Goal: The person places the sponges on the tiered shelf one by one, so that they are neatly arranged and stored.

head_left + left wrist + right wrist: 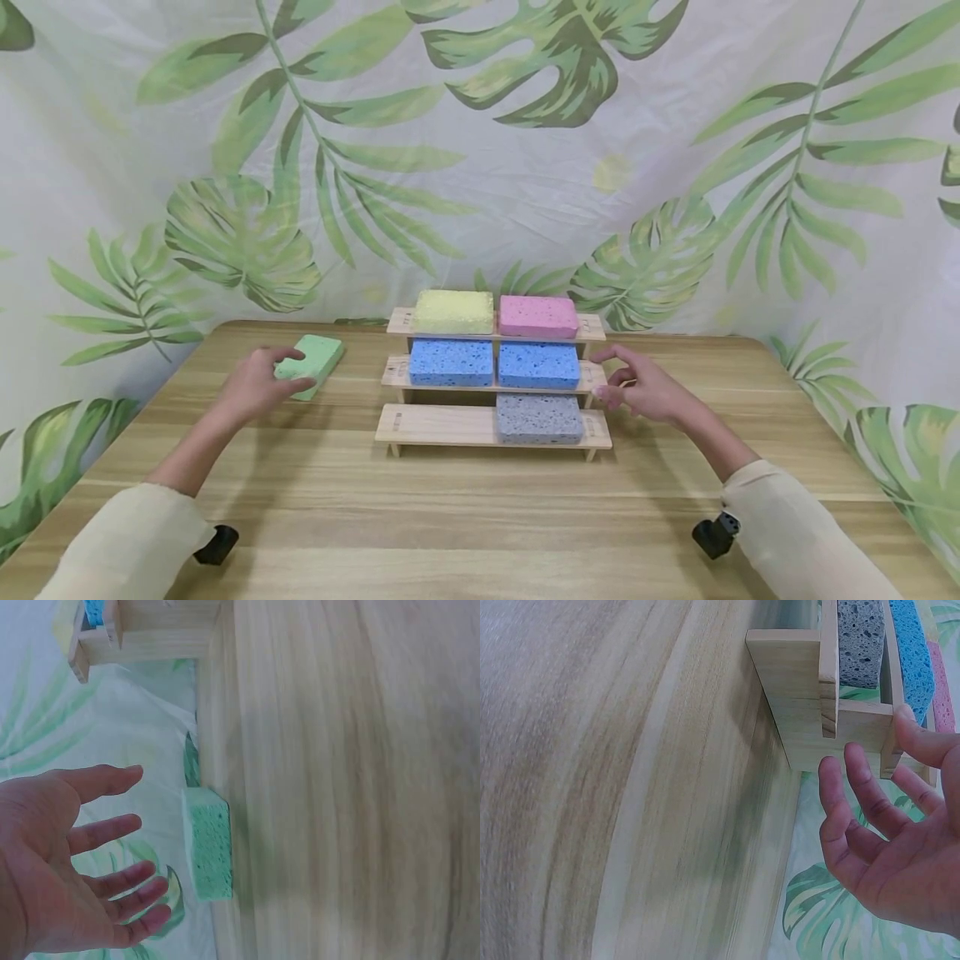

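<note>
My left hand point(257, 385) is at the near left side of a green sponge point(322, 354) lying on the table. In the left wrist view its fingers are spread and apart from the green sponge point(210, 847). My right hand point(651, 390) is at the right end of a three-tier wooden rack point(438, 427), holding nothing, its fingers loosely bent. Whether it touches the rack I cannot tell. On the top tier sit a yellow sponge point(453, 312) and a pink sponge point(537, 317). Two blue sponges point(452, 363) fill the middle tier. A grey sponge point(539, 419) sits at the right of the bottom tier.
The rack stands toward the back of the wood-grain table point(480, 525). Behind the table hangs a pale cloth point(525, 217) printed with green leaves. A black device point(216, 545) shows at the left sleeve, and another black device point(715, 535) at the right sleeve.
</note>
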Tool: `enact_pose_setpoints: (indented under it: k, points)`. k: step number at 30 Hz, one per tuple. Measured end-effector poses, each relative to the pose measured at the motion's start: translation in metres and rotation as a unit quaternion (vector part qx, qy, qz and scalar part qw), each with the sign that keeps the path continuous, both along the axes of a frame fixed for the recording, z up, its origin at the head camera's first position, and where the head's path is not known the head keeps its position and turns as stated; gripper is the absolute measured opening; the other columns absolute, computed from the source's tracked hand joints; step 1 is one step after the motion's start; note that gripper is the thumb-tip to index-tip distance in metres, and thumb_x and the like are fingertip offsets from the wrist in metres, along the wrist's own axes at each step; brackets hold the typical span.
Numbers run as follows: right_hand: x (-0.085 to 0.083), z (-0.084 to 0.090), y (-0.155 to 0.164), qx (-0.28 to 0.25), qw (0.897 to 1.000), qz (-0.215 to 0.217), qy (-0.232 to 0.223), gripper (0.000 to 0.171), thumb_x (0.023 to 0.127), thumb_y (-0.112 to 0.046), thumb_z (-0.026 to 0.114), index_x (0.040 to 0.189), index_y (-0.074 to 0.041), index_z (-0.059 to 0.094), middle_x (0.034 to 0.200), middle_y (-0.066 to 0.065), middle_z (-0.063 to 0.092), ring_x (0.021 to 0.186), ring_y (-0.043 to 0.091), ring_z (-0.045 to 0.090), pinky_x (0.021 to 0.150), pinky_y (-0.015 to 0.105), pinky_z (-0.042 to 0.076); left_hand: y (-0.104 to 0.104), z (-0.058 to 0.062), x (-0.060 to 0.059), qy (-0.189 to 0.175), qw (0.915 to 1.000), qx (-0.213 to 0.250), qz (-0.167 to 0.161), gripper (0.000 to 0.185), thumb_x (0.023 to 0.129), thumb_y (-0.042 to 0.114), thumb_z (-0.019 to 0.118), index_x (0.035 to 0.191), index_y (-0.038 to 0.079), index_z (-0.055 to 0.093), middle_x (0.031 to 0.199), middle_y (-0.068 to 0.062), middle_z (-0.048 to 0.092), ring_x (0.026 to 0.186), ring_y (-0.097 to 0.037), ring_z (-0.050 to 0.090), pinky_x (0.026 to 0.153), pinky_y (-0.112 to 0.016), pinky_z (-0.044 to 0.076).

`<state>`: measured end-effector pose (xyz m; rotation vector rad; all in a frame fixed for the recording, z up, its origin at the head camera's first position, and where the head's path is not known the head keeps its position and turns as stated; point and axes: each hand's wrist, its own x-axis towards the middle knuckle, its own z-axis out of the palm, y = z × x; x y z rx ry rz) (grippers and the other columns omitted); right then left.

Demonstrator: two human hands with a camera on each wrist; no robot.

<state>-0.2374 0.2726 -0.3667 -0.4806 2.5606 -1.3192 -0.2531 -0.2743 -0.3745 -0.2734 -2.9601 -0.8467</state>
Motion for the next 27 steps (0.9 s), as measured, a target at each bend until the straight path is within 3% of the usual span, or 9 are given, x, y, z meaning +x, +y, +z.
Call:
enact_pose_setpoints:
  k: [4, 9, 18, 27]
  points:
    - [0.000, 0.000, -0.001, 0.003, 1.000, -0.004, -0.002, 0.049, 0.100, -0.010, 0.069, 0.143, -0.002, 0.046, 0.090, 0.017, 0.071, 0.084, 0.038, 0.066, 0.054, 0.035, 0.047, -0.007, -0.006, -0.006, -0.003, 0.9995, -0.030, -0.010, 0.057, 0.092, 0.022, 0.078, 0.127, -0.019, 0.059, 0.132, -0.047, 0.051, 0.125, -0.065, 0.041, 0.097, -0.074, 0.041]
    - [0.000, 0.001, -0.001, 0.003, 1.000, -0.005, -0.007, 0.049, 0.100, -0.010, 0.069, 0.144, -0.002, 0.046, 0.092, 0.019, 0.072, 0.085, 0.038, 0.067, 0.054, 0.035, 0.047, -0.011, -0.015, -0.011, 0.005, 0.9978, -0.064, -0.015, 0.049, 0.088, 0.023, 0.082, 0.115, -0.016, 0.067, 0.118, -0.041, 0.061, 0.119, -0.062, 0.046, 0.094, -0.072, 0.043]
    - [0.000, 0.002, -0.002, 0.003, 1.000, -0.001, -0.005, 0.049, 0.100, -0.010, 0.068, 0.144, -0.003, 0.046, 0.094, 0.019, 0.072, 0.086, 0.039, 0.067, 0.054, 0.034, 0.048, -0.017, -0.020, -0.016, 0.013, 0.9941, -0.106, 0.018, 0.063, 0.086, 0.026, 0.081, 0.124, -0.019, 0.058, 0.118, -0.045, 0.053, 0.112, -0.060, 0.048, 0.089, -0.067, 0.044]
    - [0.000, 0.002, -0.001, 0.006, 1.000, -0.009, -0.015, 0.050, 0.101, -0.010, 0.068, 0.144, -0.002, 0.046, 0.094, 0.020, 0.072, 0.086, 0.039, 0.067, 0.055, 0.036, 0.047, -0.023, -0.019, -0.018, -0.024, 0.9970, -0.074, 0.006, 0.059, 0.088, 0.026, 0.079, 0.124, -0.017, 0.059, 0.129, -0.045, 0.054, 0.120, -0.065, 0.046, 0.090, -0.073, 0.046]
